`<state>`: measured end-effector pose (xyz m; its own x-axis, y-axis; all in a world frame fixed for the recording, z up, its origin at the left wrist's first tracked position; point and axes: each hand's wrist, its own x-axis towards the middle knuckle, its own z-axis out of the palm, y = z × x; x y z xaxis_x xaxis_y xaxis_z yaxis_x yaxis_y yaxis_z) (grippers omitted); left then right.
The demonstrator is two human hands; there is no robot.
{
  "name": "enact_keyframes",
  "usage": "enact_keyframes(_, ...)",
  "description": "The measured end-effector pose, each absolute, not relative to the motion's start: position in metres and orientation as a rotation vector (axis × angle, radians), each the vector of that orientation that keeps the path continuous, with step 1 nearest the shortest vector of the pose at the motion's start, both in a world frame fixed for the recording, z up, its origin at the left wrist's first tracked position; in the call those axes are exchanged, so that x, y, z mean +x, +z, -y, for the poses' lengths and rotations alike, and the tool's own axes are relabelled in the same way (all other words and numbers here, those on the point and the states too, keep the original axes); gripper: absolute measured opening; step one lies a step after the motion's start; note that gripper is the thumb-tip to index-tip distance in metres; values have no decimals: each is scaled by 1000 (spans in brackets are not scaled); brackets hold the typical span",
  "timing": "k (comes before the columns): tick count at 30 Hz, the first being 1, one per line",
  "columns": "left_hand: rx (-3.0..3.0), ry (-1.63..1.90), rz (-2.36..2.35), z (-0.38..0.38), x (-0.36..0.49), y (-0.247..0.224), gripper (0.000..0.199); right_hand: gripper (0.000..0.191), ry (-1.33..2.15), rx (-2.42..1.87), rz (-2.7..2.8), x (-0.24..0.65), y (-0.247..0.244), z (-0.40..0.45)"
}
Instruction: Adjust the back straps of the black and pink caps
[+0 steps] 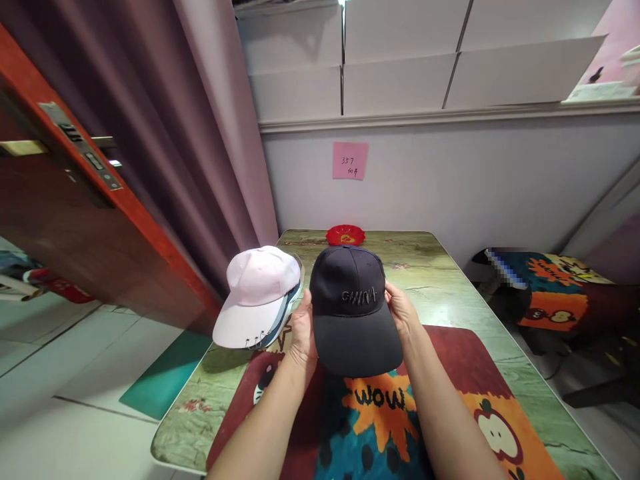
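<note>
A black baseball cap (347, 280) with dark raised lettering on its front is held between my two hands, brim toward me, above the table. My left hand (303, 333) grips its left side, and my right hand (401, 312) grips the right side; the fingertips of both are hidden behind the cap. Just left of my left hand sits a stack of caps on the table. A pale pink cap (263, 277) with small metal rings on the brim tops it, and a dark blue edge shows beneath.
A patterned mat (450, 360) lies on the green wood-look table (415, 247). At the table's far end is a red scalloped dish (345, 235). A pink note (350, 161) is on the wall behind. Left are a curtain (200, 133) and an orange-edged door (125, 200); a covered stool (555, 287) stands right.
</note>
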<state>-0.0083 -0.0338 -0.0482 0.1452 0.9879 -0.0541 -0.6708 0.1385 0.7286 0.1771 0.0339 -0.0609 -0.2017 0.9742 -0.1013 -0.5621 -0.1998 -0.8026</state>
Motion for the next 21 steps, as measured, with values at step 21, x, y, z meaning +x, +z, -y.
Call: enact_keyframes(21, 459, 1370, -651, -6, 20, -21, 52, 30, 1621, -669, 358, 173, -38, 38)
